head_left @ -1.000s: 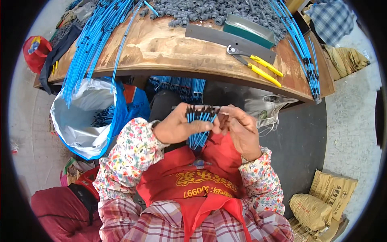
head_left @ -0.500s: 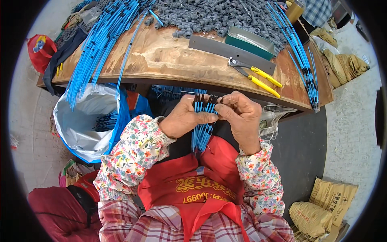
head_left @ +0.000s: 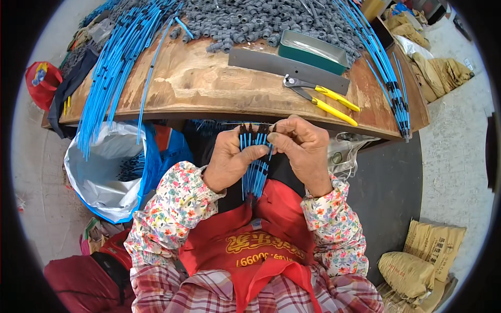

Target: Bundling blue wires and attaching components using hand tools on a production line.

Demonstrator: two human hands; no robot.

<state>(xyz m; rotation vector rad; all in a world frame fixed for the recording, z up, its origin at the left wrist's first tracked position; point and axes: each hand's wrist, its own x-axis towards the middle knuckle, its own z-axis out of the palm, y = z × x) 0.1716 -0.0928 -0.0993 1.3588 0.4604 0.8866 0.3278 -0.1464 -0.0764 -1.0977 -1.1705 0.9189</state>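
Just in front of the table edge, I hold a small bundle of thin blue rods with black ends [head_left: 255, 175], hanging down toward my lap. My left hand [head_left: 225, 163] is closed around the left side of it, thumb pressed across the rods. At the bundle's upper right, my right hand [head_left: 303, 151] pinches a rod's black end between thumb and fingers. A thin straight wire [head_left: 229, 123] runs crosswise along the black tops; whether it passes through each one is too small to tell.
Pliers with yellow handles [head_left: 334, 107], a flat metal bar [head_left: 261, 61] and a green tray [head_left: 313, 61] lie on the wooden table [head_left: 193, 83]. Behind them is a heap of grey fittings [head_left: 240, 23]. More blue rods [head_left: 112, 73] overhang the edge above a white-lined blue bag [head_left: 99, 177].
The whole view has shifted a little, so the table and hands appear slightly farther left. Both hands keep their hold on the bundle, with the right fingers still at its black tops.
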